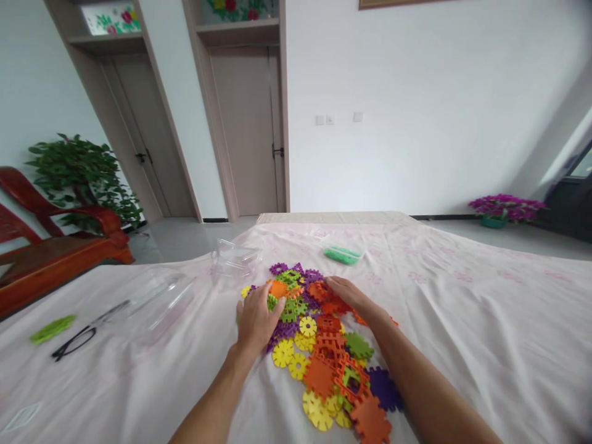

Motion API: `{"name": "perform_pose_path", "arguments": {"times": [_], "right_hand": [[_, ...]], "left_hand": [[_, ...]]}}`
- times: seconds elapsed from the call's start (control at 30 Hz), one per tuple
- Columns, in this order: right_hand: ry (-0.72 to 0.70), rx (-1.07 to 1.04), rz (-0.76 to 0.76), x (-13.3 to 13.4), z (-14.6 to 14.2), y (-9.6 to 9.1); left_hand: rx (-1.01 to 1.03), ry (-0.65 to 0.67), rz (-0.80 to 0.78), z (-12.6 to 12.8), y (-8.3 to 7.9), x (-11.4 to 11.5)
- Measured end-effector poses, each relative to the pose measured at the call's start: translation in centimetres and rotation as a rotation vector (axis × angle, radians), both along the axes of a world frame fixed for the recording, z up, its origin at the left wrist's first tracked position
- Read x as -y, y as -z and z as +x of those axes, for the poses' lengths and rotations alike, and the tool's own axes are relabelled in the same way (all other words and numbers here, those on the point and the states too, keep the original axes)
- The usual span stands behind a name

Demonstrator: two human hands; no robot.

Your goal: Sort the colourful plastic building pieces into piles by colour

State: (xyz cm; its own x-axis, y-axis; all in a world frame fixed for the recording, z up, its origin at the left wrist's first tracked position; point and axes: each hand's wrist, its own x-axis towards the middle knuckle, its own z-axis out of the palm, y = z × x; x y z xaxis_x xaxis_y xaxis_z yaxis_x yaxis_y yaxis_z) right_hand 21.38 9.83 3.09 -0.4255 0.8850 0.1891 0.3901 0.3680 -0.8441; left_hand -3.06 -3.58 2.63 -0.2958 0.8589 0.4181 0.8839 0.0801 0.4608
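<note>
A heap of flat interlocking plastic pieces (324, 345) in orange, yellow, green and purple lies on the pale pink sheet (462, 320). My left hand (256, 320) rests palm down on the heap's left edge, fingers stretched over green and orange pieces. My right hand (349, 295) lies flat on the far right of the heap, fingers extended over orange pieces. Neither hand grips a piece.
A clear plastic container (234, 259) stands just beyond the heap, and a clear lid (161, 299) lies to the left. Black glasses (76, 339) and a green piece (52, 328) lie far left. A green object (342, 254) lies beyond the heap. A red wooden chair (50, 246) stands at left.
</note>
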Motion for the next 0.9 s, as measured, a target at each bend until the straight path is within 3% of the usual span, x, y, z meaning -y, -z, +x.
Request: {"name": "perform_pose_path", "arguments": {"times": [0.1,0.17,0.33,0.4,0.53,0.67,0.8,0.9], "right_hand": [[-0.187,-0.087,-0.183,0.4,-0.2,-0.2],[-0.133,-0.069,-0.165,-0.3,-0.2,-0.5],[0.496,0.188,0.266,-4.7,2.2,-0.7],[0.630,0.353,0.398,-6.3,3.5,-0.4],[0.579,0.578,0.520,-8.2,5.5,0.0],[0.495,0.680,0.599,-8.4,6.0,-0.3],[0.444,0.752,0.684,-6.9,5.3,-0.8],[0.455,0.687,0.724,-4.6,4.4,-1.3]], "left_hand": [[-0.014,0.073,-0.040,-0.1,0.7,-0.3],[0.002,0.168,-0.024,0.1,1.1,-0.2],[0.111,0.457,0.024,0.7,0.9,0.5],[0.163,0.538,0.040,0.9,0.6,0.7],[0.221,0.537,0.046,0.8,0.4,0.7],[0.093,0.495,-0.001,0.9,0.5,0.5],[-0.053,0.530,-0.063,1.7,0.2,0.7],[-0.103,0.603,-0.066,2.5,-0.3,1.1]]}}
